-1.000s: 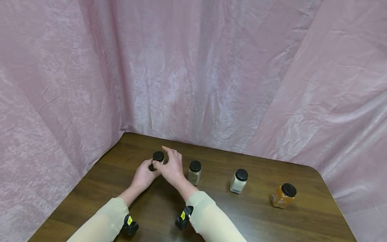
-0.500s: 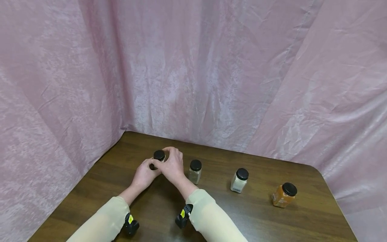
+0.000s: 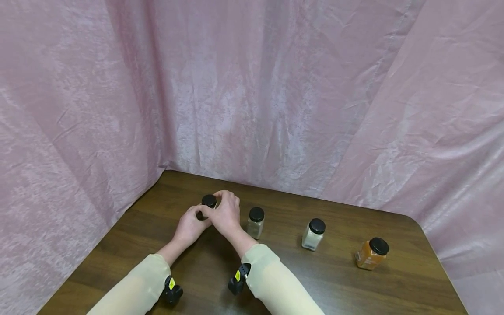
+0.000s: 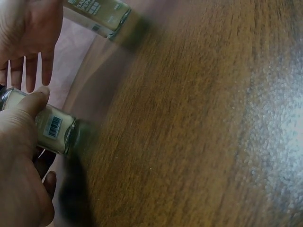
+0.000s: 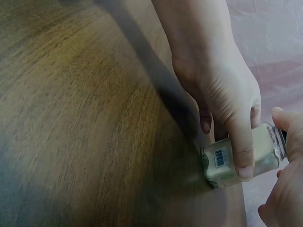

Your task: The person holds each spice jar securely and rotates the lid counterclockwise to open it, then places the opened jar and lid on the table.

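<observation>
A small clear spice jar (image 4: pixel 53 126) holds pale powder and has a black lid (image 3: pixel 209 201). My left hand (image 3: pixel 189 227) grips its body, thumb across one side, as the right wrist view shows. The jar stands at the table's back left, a barcode label on its glass. Around the lid from the right curls my right hand (image 3: pixel 226 215), thumb in front and a finger behind; its grip on the lid is partly hidden. A second black-lidded spice jar (image 3: pixel 255 224) stands just right of my right hand.
Farther right on the brown wooden table (image 3: pixel 283 280) stand a jar of white powder (image 3: pixel 313 238) and a jar of orange powder (image 3: pixel 369 257). Pink curtains (image 3: pixel 244 96) hang along the back and left table edges.
My right hand's fingers, stretched out past the lid a second ago, have bent in around it. The left hand keeps its hold, and the other jars stay put.
</observation>
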`<state>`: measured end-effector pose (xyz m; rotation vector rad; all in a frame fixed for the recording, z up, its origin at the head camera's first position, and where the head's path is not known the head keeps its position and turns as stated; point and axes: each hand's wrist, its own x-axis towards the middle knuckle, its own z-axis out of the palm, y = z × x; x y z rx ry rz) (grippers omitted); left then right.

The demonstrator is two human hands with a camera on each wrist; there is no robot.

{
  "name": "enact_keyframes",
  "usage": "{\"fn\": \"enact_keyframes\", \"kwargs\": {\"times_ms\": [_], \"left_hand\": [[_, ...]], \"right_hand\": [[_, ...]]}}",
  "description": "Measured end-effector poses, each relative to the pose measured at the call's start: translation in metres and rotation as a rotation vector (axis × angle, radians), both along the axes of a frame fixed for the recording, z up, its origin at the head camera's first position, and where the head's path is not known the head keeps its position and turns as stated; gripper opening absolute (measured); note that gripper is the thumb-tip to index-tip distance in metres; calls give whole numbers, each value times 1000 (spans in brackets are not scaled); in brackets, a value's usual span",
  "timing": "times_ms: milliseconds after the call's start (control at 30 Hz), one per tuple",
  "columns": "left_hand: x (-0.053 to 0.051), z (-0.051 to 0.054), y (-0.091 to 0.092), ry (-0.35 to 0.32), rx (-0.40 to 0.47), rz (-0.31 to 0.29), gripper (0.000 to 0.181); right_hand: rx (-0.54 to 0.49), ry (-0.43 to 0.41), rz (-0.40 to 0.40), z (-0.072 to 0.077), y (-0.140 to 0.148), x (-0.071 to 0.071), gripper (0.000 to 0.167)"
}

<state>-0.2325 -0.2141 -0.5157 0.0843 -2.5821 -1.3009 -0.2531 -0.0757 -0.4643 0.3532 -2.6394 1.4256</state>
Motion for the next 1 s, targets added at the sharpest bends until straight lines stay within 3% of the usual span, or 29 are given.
{"fn": "enact_keyframes", "kwargs": {"times_ms": [1000], "left_hand": [[2, 0, 1, 30, -38, -20, 38]], "right_hand": [[-63, -24, 55, 1, 3, 2, 44]]}}
